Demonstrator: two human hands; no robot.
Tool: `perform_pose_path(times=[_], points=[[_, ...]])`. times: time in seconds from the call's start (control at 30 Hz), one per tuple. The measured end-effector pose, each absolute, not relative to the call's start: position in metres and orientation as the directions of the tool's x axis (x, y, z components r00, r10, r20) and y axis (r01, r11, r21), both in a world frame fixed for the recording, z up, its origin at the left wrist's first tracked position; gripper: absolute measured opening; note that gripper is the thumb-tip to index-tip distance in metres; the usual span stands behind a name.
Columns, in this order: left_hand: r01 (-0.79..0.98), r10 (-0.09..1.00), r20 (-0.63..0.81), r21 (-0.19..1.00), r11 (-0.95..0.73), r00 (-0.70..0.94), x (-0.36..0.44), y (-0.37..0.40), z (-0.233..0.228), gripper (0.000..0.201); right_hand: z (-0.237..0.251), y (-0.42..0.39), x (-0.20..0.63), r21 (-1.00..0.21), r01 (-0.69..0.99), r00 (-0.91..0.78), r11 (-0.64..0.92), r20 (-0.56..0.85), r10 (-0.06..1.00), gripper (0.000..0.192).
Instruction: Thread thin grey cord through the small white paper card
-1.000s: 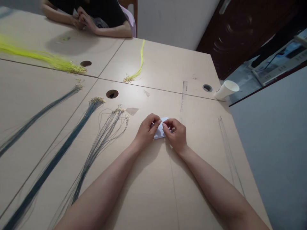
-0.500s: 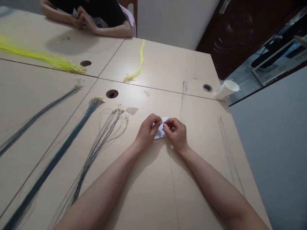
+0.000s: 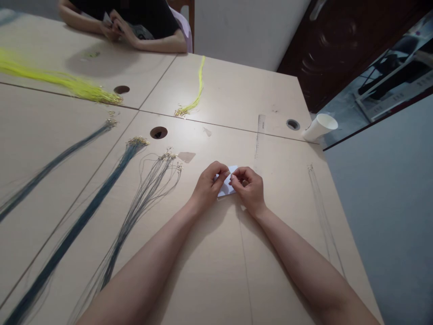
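1. Hands meet at the middle of the bench (image 3: 216,280): the left hand (image 3: 208,185) and the right hand (image 3: 250,187) sit close together, fingertips almost touching.
2. Between them lies a small white card (image 3: 226,188), flat on the bench and partly covered by both hands.
3. Left fingers (image 3: 221,174) are curled in a pinch over the card's top edge; right fingers (image 3: 237,176) are pinched too, just beside them. Something tiny seems gripped there, but it is too small to tell what.
4. A thin cord (image 3: 244,253) runs along the bench from under the hands toward the near edge, between the two forearms.
5. To the left, bundles of dark blue cords (image 3: 101,198) fan out, gold ends pointing far; a looser grey bundle (image 3: 145,194) lies nearest the left hand.
6. Farther left and far, a thick yellow bundle (image 3: 67,83) stretches across; a thinner yellow strand (image 3: 196,95) lies at far centre.
7. Right of the hands, a clear ruler (image 3: 259,135) lies on the bench, and a white paper cup (image 3: 318,127) lies tipped at the far right edge.
8. A few thin cords (image 3: 321,212) run along the right side.
9. At the far left, another person's hands (image 3: 117,28) rest together on the bench.
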State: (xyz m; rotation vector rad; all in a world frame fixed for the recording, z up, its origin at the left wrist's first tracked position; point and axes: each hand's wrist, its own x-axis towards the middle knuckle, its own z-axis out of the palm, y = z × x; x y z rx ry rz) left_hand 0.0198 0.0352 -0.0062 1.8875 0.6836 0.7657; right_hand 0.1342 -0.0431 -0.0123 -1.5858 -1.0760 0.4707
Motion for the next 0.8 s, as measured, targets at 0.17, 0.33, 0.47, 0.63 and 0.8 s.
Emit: perform_pose_path(times=[0.17,0.33,0.47,0.63,0.8], points=[[0.143,0.732,0.210,0.911,-0.388,0.648,0.0196,0.0351,-0.0057,0.013,-0.0123,-0.0430,0.1347,-0.920,0.391,0.506,0.023,0.236,0.830,0.002],[0.124,0.718,0.220,0.911,-0.394,0.661,0.0193,0.0357,-0.0057,0.014,-0.0114,-0.0436,0.1351,-0.924,0.382,0.496,0.011,0.216,0.841,0.003],[0.124,0.711,0.221,0.909,-0.399,0.668,0.0192,0.0359,-0.0060,0.014,-0.0103,-0.0436,0.1353,-0.927,0.374,0.486,0.015,0.210,0.848,0.002],[0.128,0.702,0.219,0.905,-0.405,0.677,0.0193,0.0355,-0.0059,0.013,-0.0094,-0.0432,0.1350,-0.934,0.356,0.484,0.015,0.199,0.852,0.001],[0.126,0.717,0.205,0.917,-0.380,0.667,0.0195,0.0352,-0.0057,0.015,-0.0097,-0.0431,0.1354,-0.938,0.347,0.481,0.020,0.196,0.855,0.002]])
